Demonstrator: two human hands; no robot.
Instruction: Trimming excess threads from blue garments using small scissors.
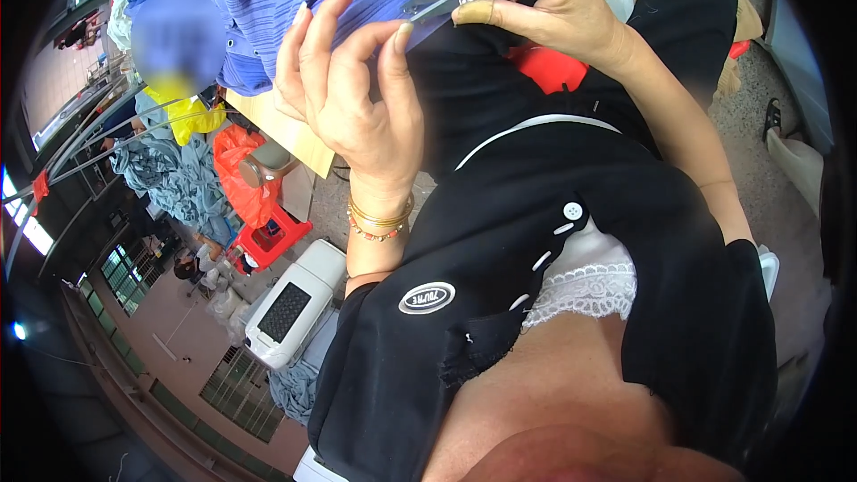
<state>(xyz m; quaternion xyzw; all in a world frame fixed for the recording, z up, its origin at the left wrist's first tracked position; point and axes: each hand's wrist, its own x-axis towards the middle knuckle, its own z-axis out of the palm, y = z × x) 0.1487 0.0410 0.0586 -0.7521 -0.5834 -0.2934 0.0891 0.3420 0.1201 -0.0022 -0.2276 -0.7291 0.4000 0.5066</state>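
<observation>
Above my lap, a small clear plastic piece point(432, 11) with a pale strip across it is held between my two hands; its exact kind cannot be made out. My left hand point(357, 94) pinches its near-left edge between thumb and forefinger, while the other fingers are spread and raised. Gripping the opposite side is my right hand point(544, 0), with thumb and forefinger together and a tan bandage round the thumb. Just beyond both hands lies a heap of blue-purple ribbed fabric point(286, 0), with small dark fasteners along one edge.
A light wooden board point(290, 129) shows under the fabric. To the left are a yellow plastic bag point(192, 116), a red plastic bag point(234, 165), a red stool point(290, 228), a white machine point(308, 290) and grey-blue cloth point(178, 174). Red material point(549, 67) lies on my lap.
</observation>
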